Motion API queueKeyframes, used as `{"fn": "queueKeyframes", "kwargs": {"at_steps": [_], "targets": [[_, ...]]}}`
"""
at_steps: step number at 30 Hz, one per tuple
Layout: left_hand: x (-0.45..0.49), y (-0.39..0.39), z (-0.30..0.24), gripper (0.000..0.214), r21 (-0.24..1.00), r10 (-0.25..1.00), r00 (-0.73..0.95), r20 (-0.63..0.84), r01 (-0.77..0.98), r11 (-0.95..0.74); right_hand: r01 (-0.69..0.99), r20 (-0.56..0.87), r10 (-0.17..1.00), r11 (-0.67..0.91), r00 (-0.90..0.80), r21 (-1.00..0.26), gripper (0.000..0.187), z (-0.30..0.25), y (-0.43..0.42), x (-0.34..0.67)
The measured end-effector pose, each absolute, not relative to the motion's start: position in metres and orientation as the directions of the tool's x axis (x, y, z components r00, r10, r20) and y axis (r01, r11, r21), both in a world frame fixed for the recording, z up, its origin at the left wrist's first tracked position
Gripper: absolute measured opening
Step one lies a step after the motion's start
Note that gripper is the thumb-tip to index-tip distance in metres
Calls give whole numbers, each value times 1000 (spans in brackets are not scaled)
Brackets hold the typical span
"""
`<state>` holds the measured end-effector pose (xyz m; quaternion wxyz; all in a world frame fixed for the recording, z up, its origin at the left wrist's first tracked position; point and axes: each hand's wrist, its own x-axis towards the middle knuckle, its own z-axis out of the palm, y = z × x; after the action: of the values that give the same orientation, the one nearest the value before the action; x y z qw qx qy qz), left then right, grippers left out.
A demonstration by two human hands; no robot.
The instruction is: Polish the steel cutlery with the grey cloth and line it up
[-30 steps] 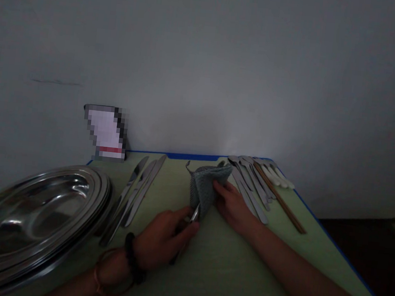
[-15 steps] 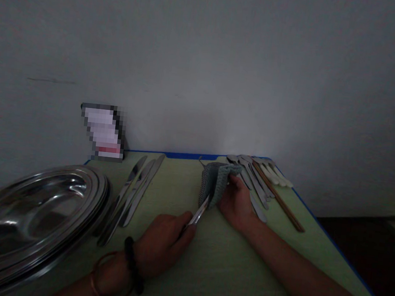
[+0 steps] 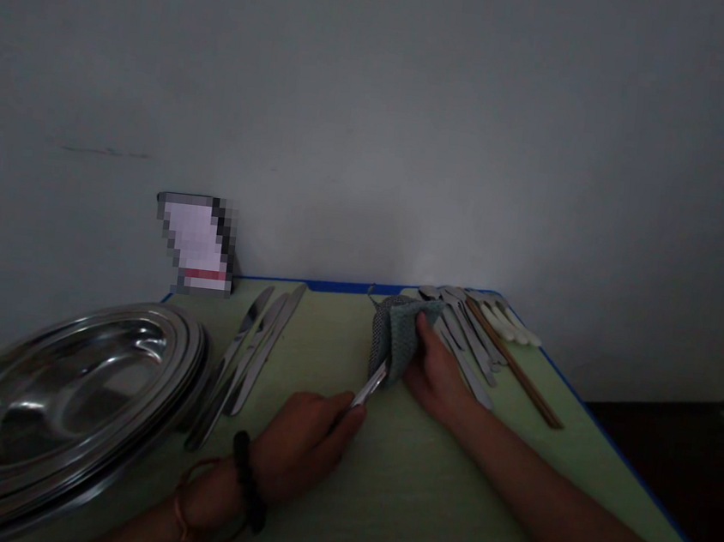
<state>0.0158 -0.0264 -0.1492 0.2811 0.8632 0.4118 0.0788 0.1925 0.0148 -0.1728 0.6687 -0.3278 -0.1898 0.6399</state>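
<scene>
My left hand (image 3: 305,442) is closed around the handle of a metal table knife (image 3: 371,386), whose far end disappears into a folded grey-blue cloth (image 3: 397,337). My right hand (image 3: 438,374) grips that cloth, pinching it around the blade. Both hands are over the middle of a pale green table (image 3: 396,499) with a blue edge. A dark bead bracelet and a thin band sit on my left wrist.
A stack of shiny metal plates (image 3: 56,403) fills the left. Three knives (image 3: 250,350) lie beside it. Several metal utensils (image 3: 465,334), white-handled pieces (image 3: 512,321) and brown chopsticks (image 3: 513,364) lie at the right rear. A blurred card (image 3: 197,241) leans on the wall.
The cloth and my right hand slid away from my left hand along the knife, up and to the right. More bare metal shows between the hands now.
</scene>
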Motion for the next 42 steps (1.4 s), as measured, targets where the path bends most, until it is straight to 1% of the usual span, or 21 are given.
{"fn": "queueKeyframes", "kwargs": {"at_steps": [3, 7, 9, 10, 12, 14, 16, 18, 20, 22, 25, 28, 34, 42], "targets": [[16, -25, -149, 35, 597, 794, 600, -96, 673, -437, -652, -110, 993, -51, 51, -757, 18, -175, 11, 191], [16, -24, -148, 33, 669, 819, 568, -78, 639, -380, -448, -3, 998, -31, -63, -893, 24, -183, 7, 191], [16, -24, -147, 32, 688, 826, 559, -74, 628, -363, -357, 18, 994, -20, -104, -934, 25, -186, 6, 191], [17, -24, -146, 32, 690, 828, 556, -71, 627, -361, -338, 20, 993, -22, -120, -941, 25, -186, 6, 191], [17, -24, -147, 32, 683, 829, 555, -66, 631, -368, -370, 9, 992, -38, -124, -928, 22, -185, 7, 190], [17, -24, -149, 31, 666, 830, 553, -78, 648, -369, -496, -21, 997, -57, -78, -867, 19, -182, 10, 189], [16, -26, -150, 30, 658, 830, 552, -85, 657, -369, -665, -58, 998, -66, -34, -744, 18, -177, 13, 189], [16, -27, -150, 29, 672, 829, 554, -78, 643, -367, -801, -90, 995, -79, -32, -593, 18, -172, 15, 192], [16, -27, -148, 29, 708, 832, 551, -70, 615, -348, -871, -122, 991, -108, -56, -479, 22, -169, 16, 196], [16, -27, -145, 32, 753, 842, 533, -78, 586, -301, -895, -158, 985, -127, -65, -427, 26, -167, 16, 199], [16, -24, -143, 38, 836, 870, 485, -85, 509, -202, -892, -203, 976, -158, -77, -423, 29, -167, 16, 200], [15, -20, -143, 36, 875, 896, 437, -80, 462, -147, -879, -219, 970, -197, -109, -435, 28, -168, 15, 199], [17, -16, -144, 31, 851, 909, 410, -74, 501, -156, -879, -221, 967, -210, -123, -428, 29, -164, 12, 199], [16, -15, -143, 29, 832, 904, 421, -68, 524, -182, -876, -203, 973, -190, -108, -443, 25, -171, 14, 202]]}}
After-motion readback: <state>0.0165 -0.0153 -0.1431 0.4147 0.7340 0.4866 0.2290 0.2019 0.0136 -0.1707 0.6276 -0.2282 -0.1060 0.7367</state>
